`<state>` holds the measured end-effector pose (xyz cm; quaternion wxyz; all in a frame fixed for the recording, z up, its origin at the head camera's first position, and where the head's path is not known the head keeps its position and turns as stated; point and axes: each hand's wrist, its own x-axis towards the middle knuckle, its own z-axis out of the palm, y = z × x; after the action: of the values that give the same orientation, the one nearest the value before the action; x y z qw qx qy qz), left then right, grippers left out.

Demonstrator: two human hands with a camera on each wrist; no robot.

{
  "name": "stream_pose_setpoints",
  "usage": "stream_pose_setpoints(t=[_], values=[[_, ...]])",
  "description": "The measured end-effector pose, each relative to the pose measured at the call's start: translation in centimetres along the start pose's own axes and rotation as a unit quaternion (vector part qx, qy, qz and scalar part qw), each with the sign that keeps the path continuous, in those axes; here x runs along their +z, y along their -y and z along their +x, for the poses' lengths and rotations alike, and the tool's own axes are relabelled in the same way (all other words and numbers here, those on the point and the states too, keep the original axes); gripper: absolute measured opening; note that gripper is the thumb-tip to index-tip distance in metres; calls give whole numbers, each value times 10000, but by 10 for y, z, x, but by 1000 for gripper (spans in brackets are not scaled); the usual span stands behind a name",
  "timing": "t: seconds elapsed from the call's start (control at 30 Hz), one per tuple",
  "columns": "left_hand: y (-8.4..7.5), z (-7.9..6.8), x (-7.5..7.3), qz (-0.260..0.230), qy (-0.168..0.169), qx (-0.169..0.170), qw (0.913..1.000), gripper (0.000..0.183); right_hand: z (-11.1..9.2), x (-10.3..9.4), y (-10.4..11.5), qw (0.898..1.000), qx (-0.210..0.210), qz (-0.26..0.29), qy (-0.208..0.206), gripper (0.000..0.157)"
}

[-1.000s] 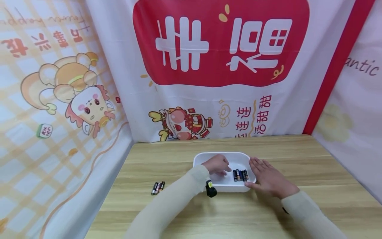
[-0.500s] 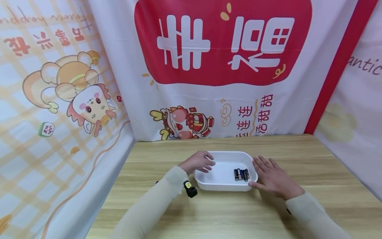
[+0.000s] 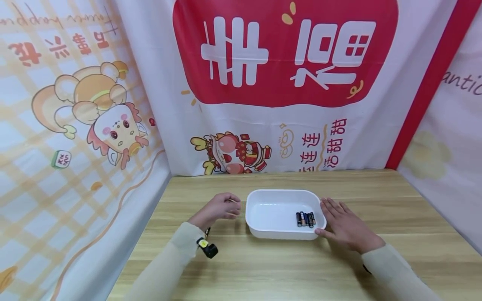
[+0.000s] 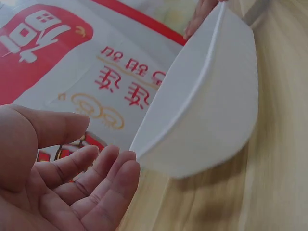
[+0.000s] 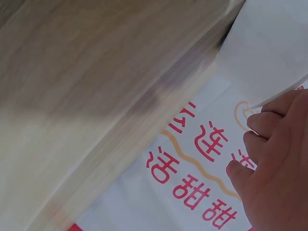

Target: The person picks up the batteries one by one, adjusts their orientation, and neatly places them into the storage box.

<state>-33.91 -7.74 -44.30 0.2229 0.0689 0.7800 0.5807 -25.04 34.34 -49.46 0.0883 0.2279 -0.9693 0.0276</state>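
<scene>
A white plastic basin (image 3: 271, 235) sits on the wooden table, with several dark batteries (image 3: 305, 219) lying side by side in its right part. To the left of the basin, and apart from it, hovers my left hand (image 3: 220, 207). In the left wrist view its fingers (image 4: 103, 178) are loosely bent and the palm holds nothing. My right hand (image 3: 344, 225) rests against the basin's right edge with its fingers extended. A bit of another battery (image 3: 207, 232) peeks out by the left wrist, mostly hidden by the arm.
The wooden table (image 3: 286, 267) spreads around the basin. A printed white cloth (image 3: 286, 96) with red lettering hangs behind it, and a checked cloth (image 3: 75, 175) lines the left side. A small black wrist camera (image 3: 208, 249) sits on the left sleeve.
My left hand has come out of the basin and moved left, its fingers loosening. The right hand stays at the basin's right edge. The batteries in the basin keep their place.
</scene>
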Motion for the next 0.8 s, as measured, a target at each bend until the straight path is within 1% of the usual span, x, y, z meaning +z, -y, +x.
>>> stream_pose_setpoints(t=[0.13, 0.3, 0.4, 0.5, 0.63, 0.8], values=[[16, -13, -21, -63, -148, 119, 9998, 35, -2, 2, 0, 10000, 33, 16, 25, 93], [30, -29, -50, -217, -501, 302, 9981, 32, -2, 2, -1, 9999, 86, -61, 44, 93], [40, -37, -66, -220, -721, 303, 9967, 31, -2, 1, 0, 9999, 80, -54, 84, 94], [54, -44, -80, -158, -910, 194, 9955, 31, -1, 1, 2, 9999, 57, -39, 134, 94], [70, -55, -92, -54, -1141, -45, 9934, 28, 0, 2, 2, 9999, 32, -55, 144, 94], [84, -64, -102, -1, -1203, -339, 9922, 27, 3, 1, -1, 9999, 6, -73, 82, 94]])
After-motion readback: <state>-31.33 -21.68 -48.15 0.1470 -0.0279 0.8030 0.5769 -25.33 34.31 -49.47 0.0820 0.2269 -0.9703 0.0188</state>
